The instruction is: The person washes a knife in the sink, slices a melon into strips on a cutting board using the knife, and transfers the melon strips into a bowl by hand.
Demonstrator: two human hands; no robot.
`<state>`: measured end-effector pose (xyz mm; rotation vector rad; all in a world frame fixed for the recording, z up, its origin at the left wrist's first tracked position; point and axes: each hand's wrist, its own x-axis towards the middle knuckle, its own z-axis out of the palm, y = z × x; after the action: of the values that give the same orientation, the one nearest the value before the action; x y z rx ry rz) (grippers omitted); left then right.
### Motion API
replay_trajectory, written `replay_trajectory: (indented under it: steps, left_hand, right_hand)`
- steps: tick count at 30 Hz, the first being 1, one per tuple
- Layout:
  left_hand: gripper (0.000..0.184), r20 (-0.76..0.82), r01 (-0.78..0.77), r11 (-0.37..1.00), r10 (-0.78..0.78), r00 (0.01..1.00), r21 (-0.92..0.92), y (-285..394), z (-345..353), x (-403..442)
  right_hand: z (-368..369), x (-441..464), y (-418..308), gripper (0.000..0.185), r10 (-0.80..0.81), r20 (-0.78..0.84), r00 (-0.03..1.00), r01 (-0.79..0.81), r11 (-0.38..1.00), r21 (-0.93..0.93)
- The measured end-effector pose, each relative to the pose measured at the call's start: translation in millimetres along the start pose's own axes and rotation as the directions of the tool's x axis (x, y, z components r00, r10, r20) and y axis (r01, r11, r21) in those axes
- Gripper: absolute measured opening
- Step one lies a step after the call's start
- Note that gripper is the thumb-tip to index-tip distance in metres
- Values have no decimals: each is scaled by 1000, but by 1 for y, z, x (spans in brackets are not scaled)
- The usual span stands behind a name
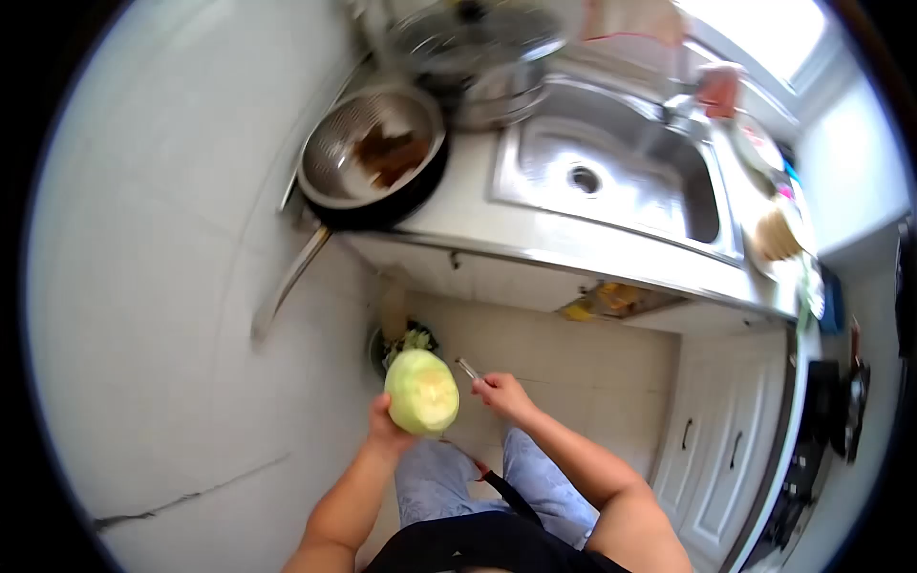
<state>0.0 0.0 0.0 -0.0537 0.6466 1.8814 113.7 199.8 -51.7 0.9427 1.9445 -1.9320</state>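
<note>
My left hand (386,426) is wrapped round the lower left side of a large, pale green, rounded vegetable (413,374). Its smooth surface looks peeled, and a whitish patch faces right; its exact kind is unclear. Just to the right, my right hand (503,393) is closed on a slim metallic peeler (467,369), whose tip points up and left. A small gap separates the peeler from the vegetable. Behind the vegetable, partly hidden by it, a bin (375,355) on the floor holds green and whitish scraps (414,341).
A steel sink (621,172) is set in the white counter (458,205). At its left, a colander (330,158) with brown contents rests in a long-handled pan, near a lidded steamer pot (497,91). White cabinets (707,420) stand at right; a tiled wall (181,286) is at left.
</note>
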Motion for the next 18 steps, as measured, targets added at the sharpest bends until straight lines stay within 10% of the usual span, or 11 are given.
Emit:
replay_trajectory:
  steps: [2,3,8,12,18]
  left_hand:
    - [90,-45,69,996,-66,997,58,16,-6,-19]
    - [89,183,25,993,-46,982,115,3,106,-2]
    - [74,289,286,956,-293,911,68,-3,236,-105]
    - [71,443,340,899,-433,785,275,1,272,-124]
    - [66,463,619,686,-722,514,382,-14,260,-150]
  right_hand:
    - [22,-18,8,21,55,-4,998,-53,977,208]
    - [-64,-75,-41,21,-145,-130,981,165,973,161]
    - [-60,-263,-46,13,79,-267,960,35,917,396]
    - [-43,-328,-37,21,-103,-433,896,354,753,554]
    - [112,-452,-36,21,334,-763,553,533,562,633]
